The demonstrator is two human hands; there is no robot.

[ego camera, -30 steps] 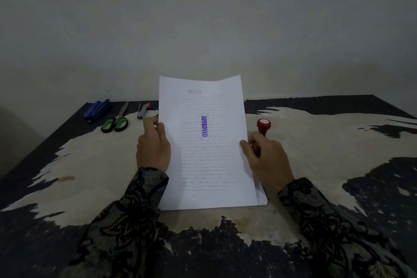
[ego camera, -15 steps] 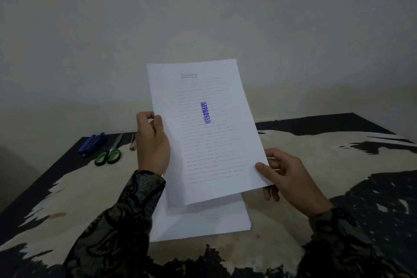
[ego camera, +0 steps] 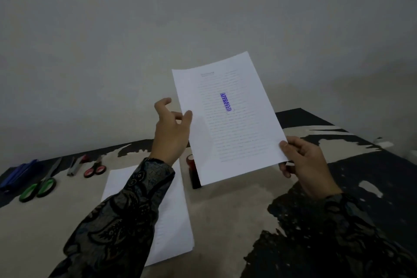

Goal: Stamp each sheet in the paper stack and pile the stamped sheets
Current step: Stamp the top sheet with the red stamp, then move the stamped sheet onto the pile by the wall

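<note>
Right now the stamped sheet [ego camera: 228,119] hangs in the air above the table [ego camera: 225,210], tilted, its blue "APPROVED" mark facing the camera. The right hand [ego camera: 304,165] pinches its lower right corner between thumb and curled fingers. The left hand [ego camera: 171,128] sits just beside the sheet's left edge with fingers loosely curled and parted; its thumb tip lies at the edge, and whether it really grips the paper cannot be told.

That makes 1 firm hold at 1 corner, which is the main risk: the sheet could droop, fold along its length, or swing and slip, landing askew rather than squarely where the stamped pile is meant to go.

The paper stack [ego camera: 171,228] lies below, nearer the table's front edge, partly hidden by the left sleeve [ego camera: 117,221]. If the sleeve drags across it, the top sheets could fan out.

The stamp [ego camera: 193,171] stands between stack and held sheet, directly under the sheet's lower edge. A low sweep could knock it over. Fresh ink could also smear if the face rubs anything.

Green scissors [ego camera: 38,187], red scissors [ego camera: 94,168] and a blue object [ego camera: 18,174] lie toward the back left corner, well apart.
</note>
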